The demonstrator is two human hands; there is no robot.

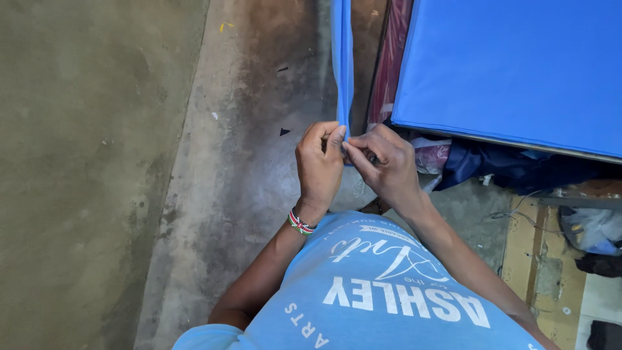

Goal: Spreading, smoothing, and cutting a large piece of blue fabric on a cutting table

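Your left hand (319,165) and right hand (383,165) meet at the lower end of a narrow blue cloth strip (342,61), which runs straight up and away from your hands. Both hands are pinched shut on the strip, fingertips touching each other around its edge. A beaded bracelet (300,222) sits on your left wrist, below the strip. Right of the strip lies a broad blue sheet (518,71) on a table; left of the strip is bare concrete floor (97,175).
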